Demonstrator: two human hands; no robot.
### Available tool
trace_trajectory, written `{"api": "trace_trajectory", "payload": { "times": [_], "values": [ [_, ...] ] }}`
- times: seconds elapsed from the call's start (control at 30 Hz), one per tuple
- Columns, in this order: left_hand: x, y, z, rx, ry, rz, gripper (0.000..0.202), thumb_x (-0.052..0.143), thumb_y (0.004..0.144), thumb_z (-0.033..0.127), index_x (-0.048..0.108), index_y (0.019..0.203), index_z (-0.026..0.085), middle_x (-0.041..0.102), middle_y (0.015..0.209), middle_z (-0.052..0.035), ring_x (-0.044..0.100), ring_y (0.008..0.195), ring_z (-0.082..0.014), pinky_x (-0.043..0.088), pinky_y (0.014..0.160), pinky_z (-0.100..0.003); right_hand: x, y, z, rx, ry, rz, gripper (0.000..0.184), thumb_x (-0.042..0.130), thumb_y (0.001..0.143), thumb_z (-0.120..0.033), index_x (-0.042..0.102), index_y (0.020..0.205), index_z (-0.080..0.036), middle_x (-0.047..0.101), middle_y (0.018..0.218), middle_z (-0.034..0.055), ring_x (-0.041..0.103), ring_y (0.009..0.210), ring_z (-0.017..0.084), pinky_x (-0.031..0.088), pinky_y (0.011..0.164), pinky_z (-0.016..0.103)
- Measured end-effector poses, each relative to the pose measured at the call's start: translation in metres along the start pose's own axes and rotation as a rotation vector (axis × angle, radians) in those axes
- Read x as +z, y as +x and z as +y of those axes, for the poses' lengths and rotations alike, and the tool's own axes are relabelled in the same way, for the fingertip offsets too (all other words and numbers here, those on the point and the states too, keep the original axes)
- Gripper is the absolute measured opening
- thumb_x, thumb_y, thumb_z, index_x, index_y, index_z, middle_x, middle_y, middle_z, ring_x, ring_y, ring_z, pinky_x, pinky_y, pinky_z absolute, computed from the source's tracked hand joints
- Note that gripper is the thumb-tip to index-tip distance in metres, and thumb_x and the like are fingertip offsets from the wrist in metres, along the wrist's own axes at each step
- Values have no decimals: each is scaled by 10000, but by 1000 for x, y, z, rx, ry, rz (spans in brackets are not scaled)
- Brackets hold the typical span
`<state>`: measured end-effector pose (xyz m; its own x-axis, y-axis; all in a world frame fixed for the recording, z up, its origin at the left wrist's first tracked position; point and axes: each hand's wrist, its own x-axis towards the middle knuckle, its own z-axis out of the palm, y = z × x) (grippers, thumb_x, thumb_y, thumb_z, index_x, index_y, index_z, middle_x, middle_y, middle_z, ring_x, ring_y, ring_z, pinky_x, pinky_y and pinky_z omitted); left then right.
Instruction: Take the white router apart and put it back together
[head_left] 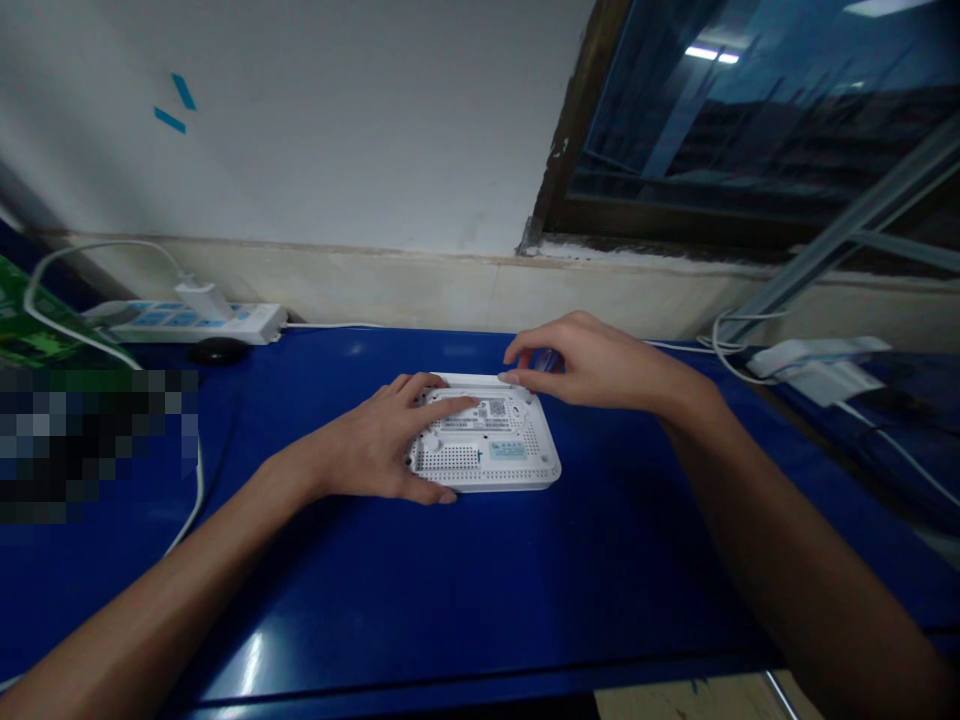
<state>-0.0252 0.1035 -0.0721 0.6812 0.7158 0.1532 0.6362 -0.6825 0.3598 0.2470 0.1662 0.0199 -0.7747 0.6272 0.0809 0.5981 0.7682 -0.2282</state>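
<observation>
A white router-like box (495, 450) lies upside down on the blue table (480, 590), its vented underside and labels facing up. My left hand (382, 445) rests on its left part, fingers spread flat across the top and thumb against the near edge, holding it down. My right hand (581, 360) hovers at the box's far right corner, its fingers pinched together around a small bluish thing I cannot make out; its fingertips touch the far edge of the box.
A white power strip (187, 322) with a plug and white cable lies at the back left by the wall. A white adapter and cables (814, 365) sit at the back right below a dark window. A blurred patch covers the left edge.
</observation>
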Motion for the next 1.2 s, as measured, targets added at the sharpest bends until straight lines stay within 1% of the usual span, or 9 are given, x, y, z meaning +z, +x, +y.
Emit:
{"api": "trace_trajectory", "payload": {
  "times": [0.1, 0.23, 0.33, 0.47, 0.57, 0.73, 0.93, 1.07, 1.2],
  "values": [
    [1, 0, -1, 5, 0, 6, 993, 766, 717, 673, 320, 1550, 366, 394, 1470, -131, 434, 1283, -380, 373, 1081, -599, 0, 1, 1, 3, 5, -17, 272, 537, 965, -313, 773, 1021, -192, 760, 817, 41, 629, 655, 138, 392, 633, 264],
    [1, 0, -1, 7, -3, 9, 987, 766, 720, 667, 319, 1549, 373, 402, 1462, -131, 426, 1297, -388, 369, 1079, -612, -2, -3, 1, -28, 22, -16, 407, 600, 841, -148, 702, 1226, -231, 765, 963, 28, 634, 698, 133, 418, 657, 252],
    [0, 0, -1, 4, -7, 8, 990, 770, 718, 665, 318, 1550, 374, 397, 1468, -131, 426, 1298, -389, 365, 1083, -616, 0, -3, 2, -17, 1, -7, 401, 663, 831, -234, 694, 1232, -231, 757, 1024, 44, 655, 762, 157, 437, 683, 260],
    [0, 0, 0, 0, 0, 1, 997, 776, 716, 659, 322, 1551, 359, 390, 1474, -136, 430, 1292, -386, 369, 1085, -607, 2, 0, 4, 19, -39, 1, 313, 597, 937, -412, 739, 1124, -205, 760, 901, 55, 649, 722, 165, 414, 654, 267],
    [0, 1, 1, 3, 0, 2, 984, 770, 727, 656, 324, 1551, 355, 394, 1474, -137, 418, 1307, -390, 352, 1097, -619, 1, 0, 4, -3, -39, 4, 278, 525, 977, -293, 743, 1120, -199, 766, 913, 53, 642, 706, 151, 414, 675, 265],
    [0, 1, 1, 2, -11, -2, 977, 767, 729, 659, 322, 1549, 370, 400, 1471, -130, 420, 1309, -392, 357, 1095, -617, -2, -4, 2, -84, 23, -10, 441, 611, 841, -132, 680, 1263, -239, 750, 1125, 39, 664, 808, 162, 450, 729, 256],
    [0, 0, 0, -5, 20, -17, 987, 748, 739, 679, 295, 1559, 366, 377, 1478, -135, 418, 1308, -386, 356, 1099, -614, 0, 0, 4, 7, -9, -1, 272, 600, 941, -375, 763, 1079, -208, 768, 877, 48, 657, 718, 166, 408, 659, 267],
    [0, 0, 1, -2, 13, -16, 981, 752, 742, 671, 308, 1556, 354, 382, 1477, -140, 406, 1322, -390, 343, 1108, -620, -1, 0, 5, -19, -21, 1, 266, 532, 965, -249, 763, 1088, -200, 774, 891, 45, 653, 700, 151, 411, 684, 268],
    [-1, 1, 1, 4, 10, -6, 977, 759, 739, 664, 313, 1553, 358, 386, 1473, -143, 415, 1310, -394, 367, 1086, -624, -2, -3, 1, -73, 5, 2, 417, 603, 840, -130, 701, 1234, -221, 764, 1069, 43, 666, 769, 159, 441, 709, 264]
  ]
}}
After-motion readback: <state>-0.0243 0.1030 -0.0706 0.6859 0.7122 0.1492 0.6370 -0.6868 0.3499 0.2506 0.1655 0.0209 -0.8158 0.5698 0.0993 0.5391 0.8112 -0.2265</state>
